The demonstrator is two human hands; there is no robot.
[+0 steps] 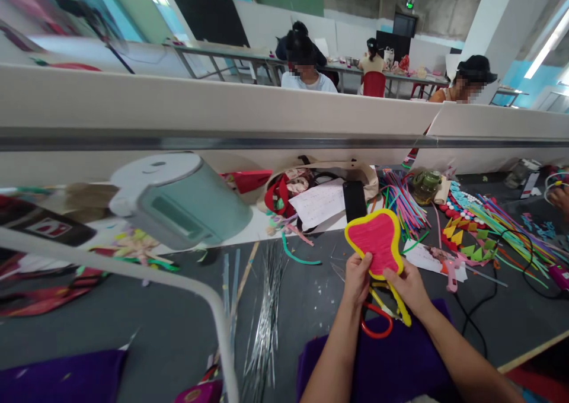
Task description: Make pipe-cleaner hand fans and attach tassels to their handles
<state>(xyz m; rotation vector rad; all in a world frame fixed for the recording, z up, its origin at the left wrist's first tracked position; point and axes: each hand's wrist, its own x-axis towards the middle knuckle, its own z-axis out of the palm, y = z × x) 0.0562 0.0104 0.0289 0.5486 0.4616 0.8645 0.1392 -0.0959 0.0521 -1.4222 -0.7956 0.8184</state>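
Note:
Both of my hands hold a flat pink craft piece [376, 240] with a thick fuzzy yellow border, roughly heart-shaped and narrowing toward me. My left hand [358, 277] pinches its left edge, thumb on the pink face. On the lower right edge, my right hand [408, 284] grips it the same way, and a yellow strip [402, 308] hangs from there. Below my hands lie scissors with red handles [377, 326], their blades partly hidden. A dark purple cloth [400, 361] spreads under my forearms at the table's front.
A bundle of silvery wires [265, 320] lies to the left, near a white curved lamp arm [178, 275] and pale green lamp head [200, 207]. Pipe cleaners [402, 204], a phone [354, 201] and a pink glue gun [452, 271] with cord lie ahead. People sit beyond the white partition [222, 104].

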